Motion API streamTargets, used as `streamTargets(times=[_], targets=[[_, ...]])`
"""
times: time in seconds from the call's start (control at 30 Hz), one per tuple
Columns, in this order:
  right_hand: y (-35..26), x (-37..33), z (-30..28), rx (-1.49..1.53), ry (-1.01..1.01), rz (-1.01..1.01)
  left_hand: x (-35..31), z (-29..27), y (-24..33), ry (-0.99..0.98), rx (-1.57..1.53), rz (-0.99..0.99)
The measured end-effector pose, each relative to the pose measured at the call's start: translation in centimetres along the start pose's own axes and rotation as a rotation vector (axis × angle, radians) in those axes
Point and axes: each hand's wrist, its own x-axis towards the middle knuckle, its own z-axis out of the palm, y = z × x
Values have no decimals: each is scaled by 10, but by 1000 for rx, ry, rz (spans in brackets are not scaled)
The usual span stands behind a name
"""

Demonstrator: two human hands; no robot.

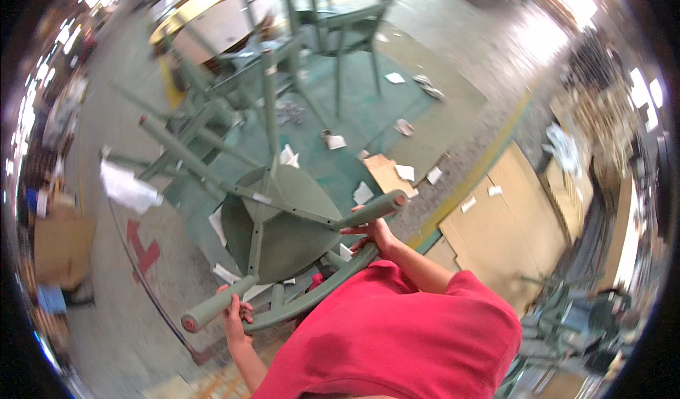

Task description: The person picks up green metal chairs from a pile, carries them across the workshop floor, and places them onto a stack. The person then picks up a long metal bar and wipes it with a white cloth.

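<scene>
Upturned green chair [283, 232], gripped by left hand [234, 317] around one leg [216, 305] and right hand [375, 235] around another leg [372, 210]; seat between both hands, other green chairs [340, 31] beyond.

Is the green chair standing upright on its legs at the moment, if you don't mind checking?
No: the green chair is turned over, legs pointing away from the floor, with the left hand and right hand gripping it.

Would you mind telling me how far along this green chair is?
Done: the upturned chair looks fully coated green, seat underside and legs. In hand: left hand grips one leg, right hand another. Left: it is not yet with the other green chairs standing beyond.
</scene>
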Motion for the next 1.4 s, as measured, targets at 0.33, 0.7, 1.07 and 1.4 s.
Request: streamTargets(times=[0.33,0.7,1.07,1.4], targets=[[-33,-95,-168,139,-44,-67,-123,186,17,96,254,85],[-96,-190,-300,102,10,-147,-202,329,8,55,309,189],[-108,-362,-397,429,415,-387,-196,514,23,-452,428,229],[-86,-440,-481,883,875,-617,-184,818,5,-1015,710,116]])
